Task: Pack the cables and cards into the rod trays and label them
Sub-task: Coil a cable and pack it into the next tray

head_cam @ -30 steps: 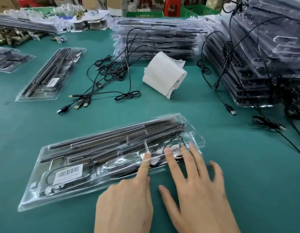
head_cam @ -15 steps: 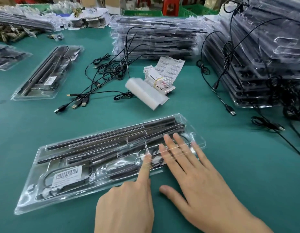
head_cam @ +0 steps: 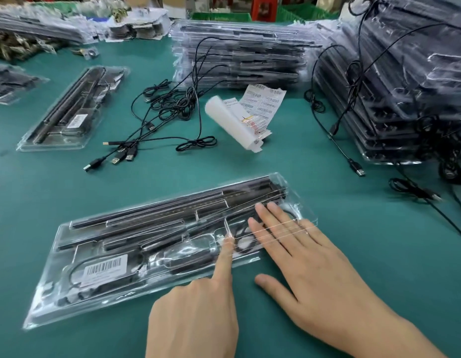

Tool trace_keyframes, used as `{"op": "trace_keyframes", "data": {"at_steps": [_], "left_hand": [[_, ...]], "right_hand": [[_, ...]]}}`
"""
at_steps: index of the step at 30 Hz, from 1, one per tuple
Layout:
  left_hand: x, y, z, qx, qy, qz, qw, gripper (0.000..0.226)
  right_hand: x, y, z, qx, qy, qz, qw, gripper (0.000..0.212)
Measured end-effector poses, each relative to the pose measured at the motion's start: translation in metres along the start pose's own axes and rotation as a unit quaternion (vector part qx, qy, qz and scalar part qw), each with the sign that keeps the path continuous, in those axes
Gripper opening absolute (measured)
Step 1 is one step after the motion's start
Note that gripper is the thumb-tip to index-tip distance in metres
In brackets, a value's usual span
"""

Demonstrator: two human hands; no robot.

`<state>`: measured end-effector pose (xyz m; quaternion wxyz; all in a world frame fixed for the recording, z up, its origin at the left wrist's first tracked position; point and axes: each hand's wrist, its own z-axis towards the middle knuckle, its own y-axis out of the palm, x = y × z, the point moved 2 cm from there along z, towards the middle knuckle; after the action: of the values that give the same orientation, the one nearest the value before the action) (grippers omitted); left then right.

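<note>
Right hand (head_cam: 314, 267) has slid further onto the tray (head_cam: 157, 280) than a second ago; label roll (head_cam: 229, 122) has shifted too. Left hand (head_cam: 196, 313), bottom centre: index straight, tip pressing the lid mid-tray, other fingers curled, holding nothing. Right hand flat, fingers spread on the tray's right end, thumb on the table (head_cam: 353, 215). Tray lies diagonally at lower centre, barcode label (head_cam: 103, 267) at its left end. Beyond: loose cables (head_cam: 172, 107), roll just right of them. Second tray (head_cam: 69, 109) upper left. Tray stacks (head_cam: 239, 52) top centre and right.
</note>
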<state>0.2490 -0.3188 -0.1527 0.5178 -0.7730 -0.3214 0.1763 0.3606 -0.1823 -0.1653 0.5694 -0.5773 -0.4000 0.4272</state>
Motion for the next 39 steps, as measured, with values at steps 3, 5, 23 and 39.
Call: {"op": "trace_keyframes", "data": {"at_steps": [3, 5, 23, 39], "left_hand": [[0.000, 0.000, -0.001, -0.008, 0.007, 0.006, 1.000, 0.089], [0.001, -0.002, -0.001, -0.005, 0.017, 0.024, 1.000, 0.087], [-0.029, -0.026, 0.019, 0.253, 0.244, -0.023, 0.936, 0.060], [-0.033, -0.019, 0.019, 0.301, 0.258, -0.029, 0.918, 0.037]], "right_hand": [[-0.001, 0.000, 0.002, -0.007, -0.001, -0.006, 1.000, 0.072], [-0.001, 0.001, 0.002, -0.009, -0.002, -0.003, 1.000, 0.072], [-0.002, 0.008, -0.003, 0.007, 0.003, 0.042, 0.999, 0.073], [0.018, 0.004, -0.045, 0.121, -0.023, 0.073, 0.990, 0.052]]}}
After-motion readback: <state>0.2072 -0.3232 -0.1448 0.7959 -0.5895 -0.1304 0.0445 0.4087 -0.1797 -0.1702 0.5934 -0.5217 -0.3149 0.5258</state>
